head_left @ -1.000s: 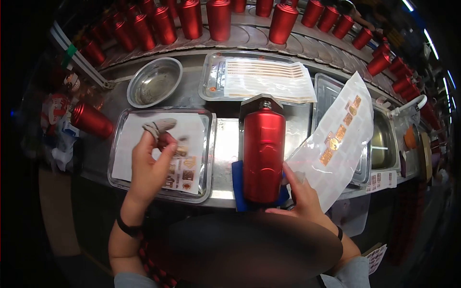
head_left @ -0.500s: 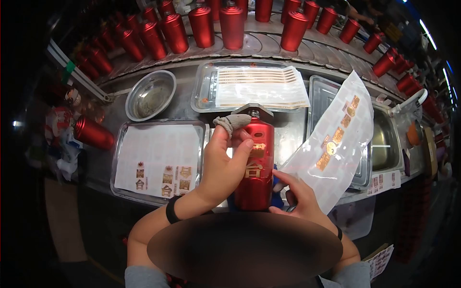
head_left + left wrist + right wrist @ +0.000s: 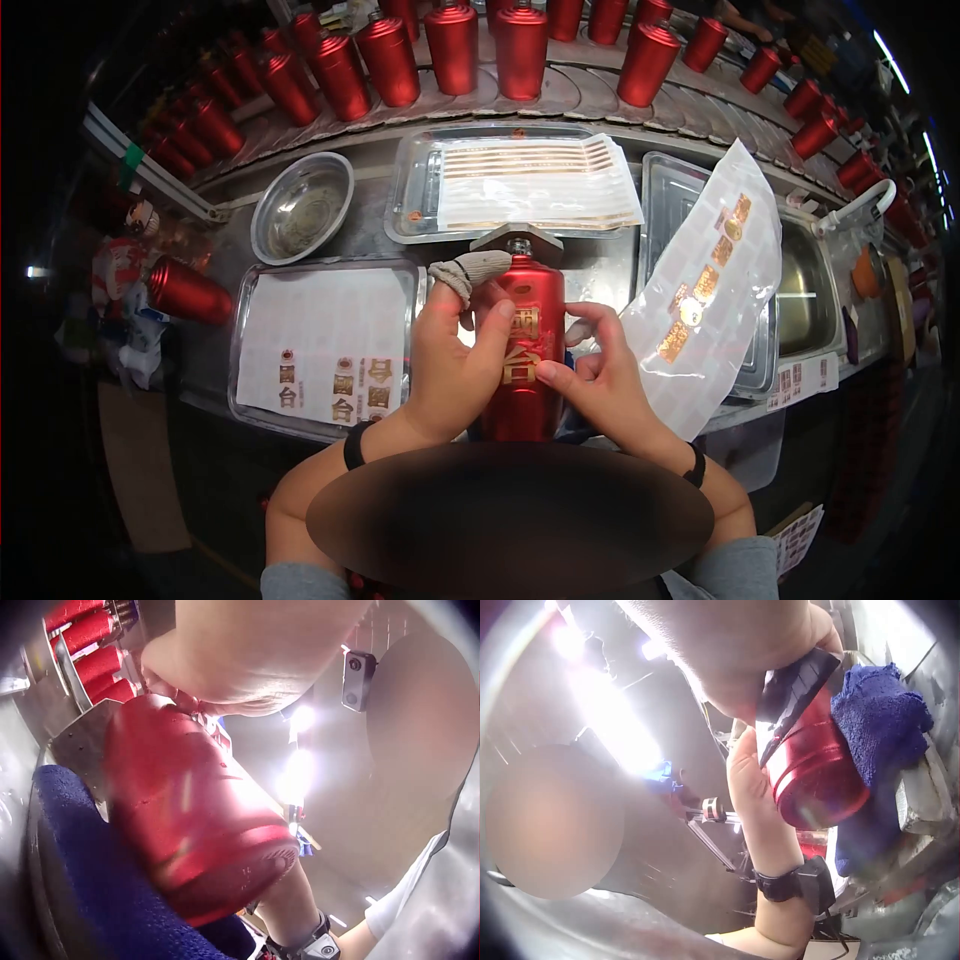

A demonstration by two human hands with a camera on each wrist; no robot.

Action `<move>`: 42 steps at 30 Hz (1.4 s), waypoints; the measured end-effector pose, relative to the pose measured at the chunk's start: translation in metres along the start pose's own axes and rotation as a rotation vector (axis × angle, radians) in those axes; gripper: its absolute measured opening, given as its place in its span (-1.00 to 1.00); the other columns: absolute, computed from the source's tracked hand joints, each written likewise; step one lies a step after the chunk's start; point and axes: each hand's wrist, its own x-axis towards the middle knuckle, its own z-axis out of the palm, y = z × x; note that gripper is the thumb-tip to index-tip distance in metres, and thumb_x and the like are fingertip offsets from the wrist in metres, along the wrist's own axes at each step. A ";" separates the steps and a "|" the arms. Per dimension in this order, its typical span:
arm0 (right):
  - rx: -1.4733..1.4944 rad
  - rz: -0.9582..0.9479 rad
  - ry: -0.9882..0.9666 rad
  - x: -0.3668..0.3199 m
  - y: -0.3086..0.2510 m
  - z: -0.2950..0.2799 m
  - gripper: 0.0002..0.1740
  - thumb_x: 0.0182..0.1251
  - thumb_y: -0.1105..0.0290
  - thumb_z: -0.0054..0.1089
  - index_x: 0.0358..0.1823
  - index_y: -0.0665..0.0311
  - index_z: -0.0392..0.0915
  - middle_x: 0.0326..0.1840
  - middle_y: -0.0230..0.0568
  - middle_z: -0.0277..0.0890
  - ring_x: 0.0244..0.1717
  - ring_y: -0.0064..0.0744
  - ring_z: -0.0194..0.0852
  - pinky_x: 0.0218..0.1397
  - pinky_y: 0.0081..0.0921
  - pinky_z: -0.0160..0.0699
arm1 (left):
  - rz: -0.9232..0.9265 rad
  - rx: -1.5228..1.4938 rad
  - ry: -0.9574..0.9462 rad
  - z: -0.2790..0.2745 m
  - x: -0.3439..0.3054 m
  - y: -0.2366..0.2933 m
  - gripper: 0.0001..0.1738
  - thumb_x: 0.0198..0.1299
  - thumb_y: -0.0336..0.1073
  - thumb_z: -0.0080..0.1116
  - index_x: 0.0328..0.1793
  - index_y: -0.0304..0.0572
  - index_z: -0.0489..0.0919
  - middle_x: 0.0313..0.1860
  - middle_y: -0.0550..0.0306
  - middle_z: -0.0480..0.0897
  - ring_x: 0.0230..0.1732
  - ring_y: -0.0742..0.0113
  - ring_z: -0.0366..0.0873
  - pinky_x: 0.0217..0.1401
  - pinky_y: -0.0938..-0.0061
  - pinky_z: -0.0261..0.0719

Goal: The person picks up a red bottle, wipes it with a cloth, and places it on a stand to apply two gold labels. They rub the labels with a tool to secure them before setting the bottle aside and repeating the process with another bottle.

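A red bottle (image 3: 520,415) lies in front of me, neck pointing away, on a blue cloth-covered rest (image 3: 97,870). A sticker with gold characters (image 3: 520,350) lies over its upper face. My left hand (image 3: 450,370), a grey cloth cover on one finger, pinches the sticker's left side, with the thumb beside the upper character. From the other side, my right hand (image 3: 615,385) puts its thumb on the sticker's lower right. Tucked in the right palm is a dark flat piece (image 3: 795,694), seen in the right wrist view.
A tray with a sticker sheet (image 3: 320,310) stands left, near a metal bowl (image 3: 300,210). Behind is a tray of striped strips (image 3: 530,185). A clear sticker sheet (image 3: 720,290) lies right, before a sink (image 3: 805,290). Red bottles (image 3: 455,50) line a conveyor (image 3: 570,95).
My left hand has come from the left tray to the bottle, bringing the gold sticker. My right hand has moved up the bottle's right side, its thumb now on the sticker. Bottles behind have shifted right.
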 end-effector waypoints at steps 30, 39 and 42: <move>0.191 -0.028 -0.029 0.014 0.011 0.005 -0.50 0.47 0.31 0.19 0.28 0.31 0.20 -0.13 -0.30 0.43 -0.41 -0.77 0.47 -0.40 -0.79 0.39 | 0.055 -0.014 0.069 0.005 0.003 -0.005 -0.62 0.24 -0.54 0.15 0.20 -0.30 0.53 -0.20 0.23 0.58 -0.30 0.54 0.38 -0.18 0.63 0.42; 0.255 0.010 -0.061 0.009 0.003 0.002 -0.50 0.51 0.38 0.11 0.37 0.32 0.19 -0.04 -0.34 0.34 -0.24 -0.76 0.48 -0.20 -0.79 0.47 | 0.018 -0.044 0.131 -0.005 -0.003 -0.013 -0.56 0.25 -0.52 0.15 0.28 -0.33 0.45 0.02 0.09 0.57 -0.01 0.40 0.50 0.07 0.50 0.48; 0.209 0.014 -0.055 0.007 0.001 0.003 -0.48 0.49 0.38 0.14 0.37 0.32 0.19 -0.05 -0.34 0.36 -0.32 -0.78 0.46 -0.29 -0.81 0.43 | -0.062 -0.049 0.095 -0.013 -0.016 -0.017 -0.45 0.26 -0.49 0.17 0.37 -0.36 0.33 0.23 -0.02 0.47 0.22 0.27 0.47 0.24 0.41 0.47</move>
